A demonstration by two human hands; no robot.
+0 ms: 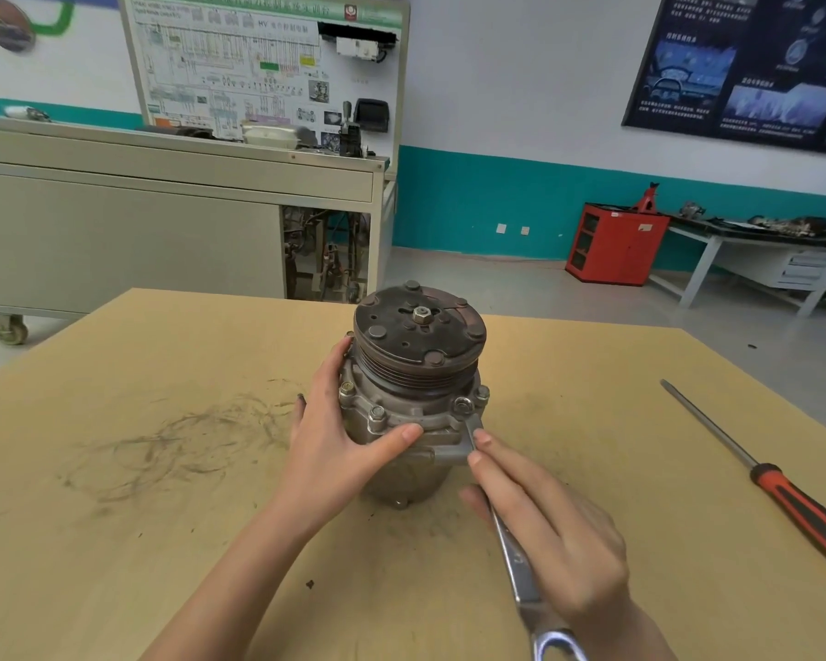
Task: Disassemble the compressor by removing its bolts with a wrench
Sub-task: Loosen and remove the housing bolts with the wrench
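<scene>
A grey metal compressor (413, 374) stands upright on the wooden table (163, 469), its dark pulley plate and centre nut on top. Several bolts ring its flange, among them one at the front (377, 413) and one at the right (462, 404). My left hand (335, 436) grips the compressor's left side, thumb across the front. A silver wrench (516, 560) has its ring end on the right bolt. My right hand (540, 522) holds the wrench shaft, fingers stretched along it toward the head, thumb under it.
A red-handled screwdriver (783, 493) lies on the table at the right. Dark scuff marks cover the table's left part. Behind the table stand a grey training bench on wheels (163, 221), a red cabinet (616, 243) and a workbench (759, 250).
</scene>
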